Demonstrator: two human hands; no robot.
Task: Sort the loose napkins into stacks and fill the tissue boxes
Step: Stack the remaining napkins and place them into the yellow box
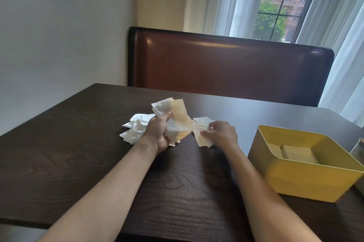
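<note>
You've got a bundle of napkins (173, 119) clamped upright in your left hand (159, 133), thumb pressed across the front and fingers curled round the back, and that makes sense: standing them on end lets the edges line up while you add to the stack. Over toward the middle of the table (78, 143), your right hand (221, 133) is down on a smaller spread of napkins (201, 131), fingertips curled and pinching at the top sheet, looking to peel one off for the bundle (that's my read, not a certainty). Behind your left hand lies the loose pile (136, 129), a jumble of white sheets fanned out flat on the wood, nearer the table's left edge than the right, waiting its turn.

Both forearms reach in from the near edge and angle inward, so the hands work just beside each other, the held bundle almost touching the sheets under your right hand. Left wrist is cocked up, knuckles toward you; right wrist sits lower, palm down.

Off by the table's right edge sits the yellow tissue box (295, 182), open at the top, with a few folded napkins (295, 154) already lying in the bottom. It's well apart from the hands, so filling comes later; I'd say you're in the sorting stretch, with plenty of loose sheets left to gather.
</note>
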